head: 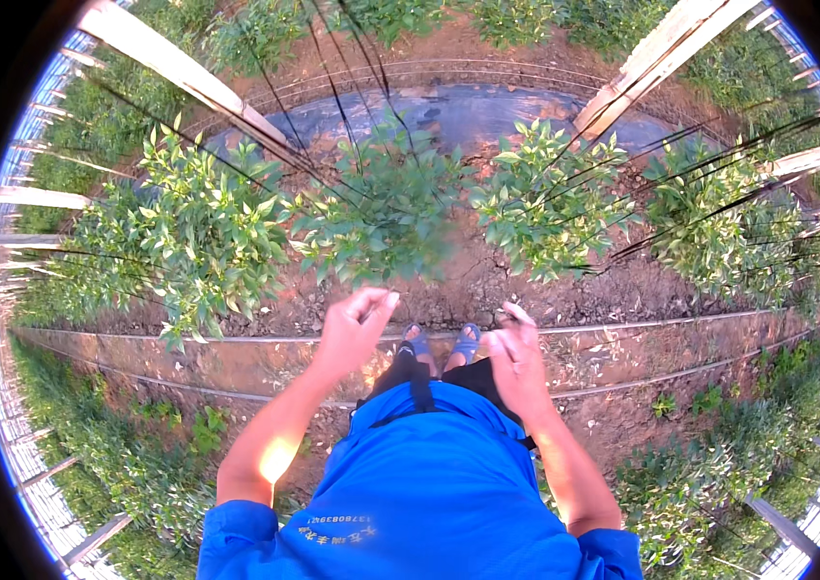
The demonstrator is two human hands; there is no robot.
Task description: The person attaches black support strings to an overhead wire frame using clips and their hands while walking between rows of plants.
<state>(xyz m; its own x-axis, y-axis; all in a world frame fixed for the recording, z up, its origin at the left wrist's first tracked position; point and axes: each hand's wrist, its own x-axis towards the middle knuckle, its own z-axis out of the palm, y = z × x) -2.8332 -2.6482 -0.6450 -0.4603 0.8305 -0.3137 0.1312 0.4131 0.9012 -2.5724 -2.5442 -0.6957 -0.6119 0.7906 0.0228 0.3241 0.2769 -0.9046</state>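
My left hand (pixel 357 323) is raised in front of my waist, its fingers curled and the thumb tip near the index finger. Whether something thin lies in that pinch cannot be made out. My right hand (pixel 520 355) is held level with it, fingers bent and blurred. A small dark patch shows by its fingertips, too unclear to name. Beyond both hands grows a leafy green plant (pixel 381 203), partly blurred. Another bushy plant (pixel 551 199) stands to its right, and a third (pixel 199 225) to its left. Neither hand visibly touches a plant.
Dark strings (pixel 344 101) run up past the plants. Pale posts (pixel 178 65) (pixel 660 61) rise behind them, near dark plastic sheeting (pixel 453 109). A narrow pale line (pixel 598 328) crosses the soil near my sandals (pixel 466 339). More plant rows (pixel 120 435) grow behind me.
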